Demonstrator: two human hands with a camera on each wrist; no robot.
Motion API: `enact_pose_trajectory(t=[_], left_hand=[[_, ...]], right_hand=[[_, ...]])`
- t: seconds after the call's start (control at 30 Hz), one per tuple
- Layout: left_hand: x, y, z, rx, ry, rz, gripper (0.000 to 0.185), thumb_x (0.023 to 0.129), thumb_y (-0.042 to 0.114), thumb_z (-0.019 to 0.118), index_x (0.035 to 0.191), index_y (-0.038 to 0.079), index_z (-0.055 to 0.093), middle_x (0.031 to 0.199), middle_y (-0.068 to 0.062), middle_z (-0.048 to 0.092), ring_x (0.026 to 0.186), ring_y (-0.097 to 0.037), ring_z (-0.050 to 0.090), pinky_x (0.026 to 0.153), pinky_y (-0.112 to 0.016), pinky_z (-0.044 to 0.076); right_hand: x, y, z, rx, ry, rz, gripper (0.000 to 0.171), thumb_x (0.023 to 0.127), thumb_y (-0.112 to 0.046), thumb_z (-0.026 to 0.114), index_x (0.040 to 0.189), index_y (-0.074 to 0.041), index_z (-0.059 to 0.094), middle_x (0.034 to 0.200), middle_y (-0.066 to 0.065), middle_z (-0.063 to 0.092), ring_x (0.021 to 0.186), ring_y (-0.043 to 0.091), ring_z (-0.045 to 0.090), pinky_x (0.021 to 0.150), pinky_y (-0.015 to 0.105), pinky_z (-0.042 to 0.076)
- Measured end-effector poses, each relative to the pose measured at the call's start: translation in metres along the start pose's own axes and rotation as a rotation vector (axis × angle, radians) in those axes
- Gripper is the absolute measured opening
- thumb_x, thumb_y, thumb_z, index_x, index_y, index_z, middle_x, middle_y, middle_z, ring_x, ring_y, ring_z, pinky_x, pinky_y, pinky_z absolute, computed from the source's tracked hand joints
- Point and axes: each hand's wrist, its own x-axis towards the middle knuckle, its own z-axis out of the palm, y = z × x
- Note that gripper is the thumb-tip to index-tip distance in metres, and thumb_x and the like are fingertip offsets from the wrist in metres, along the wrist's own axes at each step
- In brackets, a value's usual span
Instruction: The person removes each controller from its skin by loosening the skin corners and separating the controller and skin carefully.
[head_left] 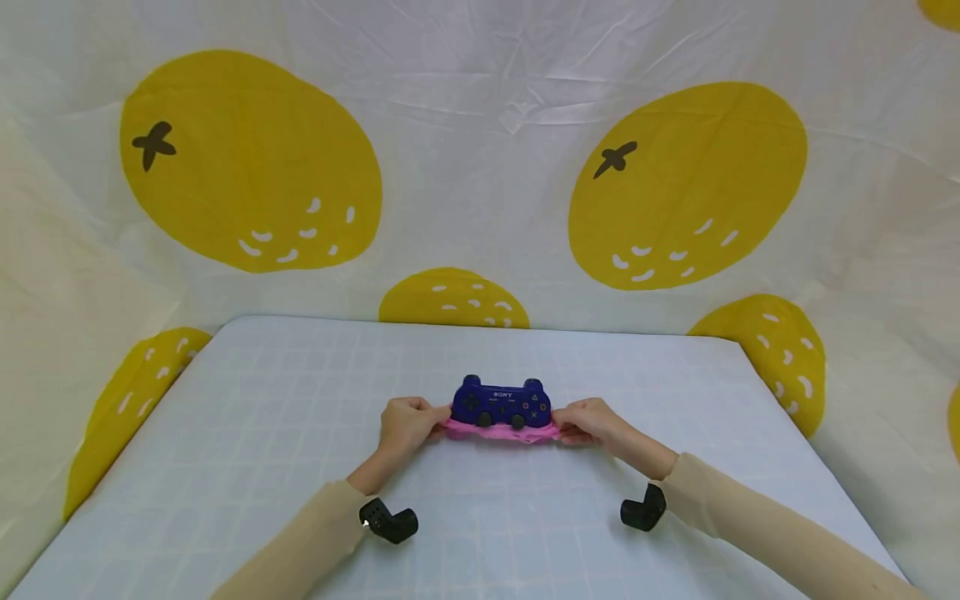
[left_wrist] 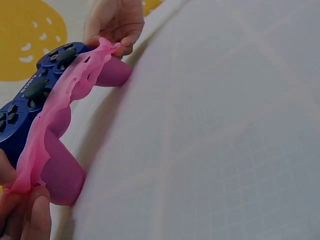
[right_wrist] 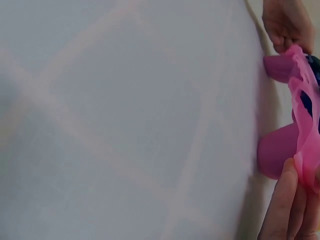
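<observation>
A blue game controller [head_left: 501,403] with a Sony mark stands tilted above the table, its buttons and sticks facing up toward me. Around its grips is a stretchy pink silicone cover [left_wrist: 55,107], whose loose edge runs along the controller's near side with holes in it. My left hand [head_left: 408,425] pinches the cover at its left end between thumb and fingers. At the opposite end my right hand [head_left: 592,422] pinches the edge the same way. In the right wrist view, the pink-covered grips [right_wrist: 278,150] hang close over the cloth, and most of the controller is hidden.
A pale checked cloth covers the table [head_left: 225,467]. Behind it hangs a white curtain [head_left: 480,183] printed with big yellow fruit. Black wrist cameras [head_left: 388,521] sit at both beige sleeves [head_left: 772,525].
</observation>
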Motion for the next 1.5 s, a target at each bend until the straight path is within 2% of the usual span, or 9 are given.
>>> enact_pose_trajectory(t=[0.4,0.63,0.83,1.07,1.33,1.5], left_hand=[[0.002,-0.005,0.004,-0.001,-0.010,-0.017,0.029,0.073,0.018,0.076,0.053,0.008,0.058,0.049,0.004,0.061,0.046,-0.007,0.058,0.048,-0.018,0.044],[0.002,-0.013,0.007,-0.020,-0.035,-0.031,0.032,0.075,0.018,0.075,0.052,0.009,0.055,0.047,0.001,0.060,0.042,-0.008,0.057,0.045,-0.019,0.046],[0.001,-0.013,0.007,-0.009,-0.046,0.013,0.030,0.075,0.015,0.076,0.053,0.007,0.057,0.047,-0.002,0.062,0.040,-0.008,0.057,0.043,-0.020,0.048],[-0.001,-0.017,0.004,-0.001,-0.069,0.040,0.027,0.076,0.012,0.075,0.055,0.005,0.059,0.050,-0.003,0.064,0.042,-0.008,0.058,0.044,-0.020,0.048],[0.001,-0.018,-0.002,0.027,-0.038,0.045,0.021,0.075,0.014,0.075,0.059,0.003,0.066,0.054,-0.002,0.067,0.046,-0.007,0.059,0.047,-0.017,0.047],[0.001,-0.018,-0.003,-0.022,-0.057,0.024,0.016,0.077,0.011,0.072,0.065,0.001,0.069,0.059,-0.005,0.069,0.052,-0.009,0.065,0.050,-0.019,0.051]], right_hand=[[-0.002,0.008,-0.002,-0.008,0.005,0.001,0.016,0.081,-0.009,0.066,0.065,-0.011,0.063,0.059,-0.004,0.063,0.053,0.004,0.062,0.055,0.017,0.053],[-0.004,0.016,0.000,-0.114,0.043,-0.029,0.016,0.077,-0.009,0.068,0.063,-0.011,0.061,0.060,-0.002,0.065,0.053,0.006,0.061,0.053,0.018,0.052],[-0.006,0.016,0.000,-0.189,0.085,-0.068,0.016,0.077,-0.011,0.070,0.064,-0.008,0.062,0.062,-0.001,0.065,0.053,0.007,0.058,0.054,0.019,0.052],[-0.006,0.018,0.002,-0.173,0.086,-0.054,0.011,0.078,-0.011,0.071,0.070,-0.005,0.066,0.064,-0.001,0.066,0.056,0.007,0.060,0.056,0.020,0.054],[-0.003,0.012,0.003,-0.079,0.030,-0.005,0.004,0.081,-0.007,0.068,0.082,-0.003,0.069,0.068,-0.001,0.068,0.062,0.007,0.064,0.060,0.021,0.056],[-0.003,0.008,-0.002,-0.018,-0.025,0.010,0.022,0.082,-0.005,0.067,0.102,0.004,0.067,0.077,0.001,0.071,0.067,0.009,0.068,0.064,0.023,0.057]])
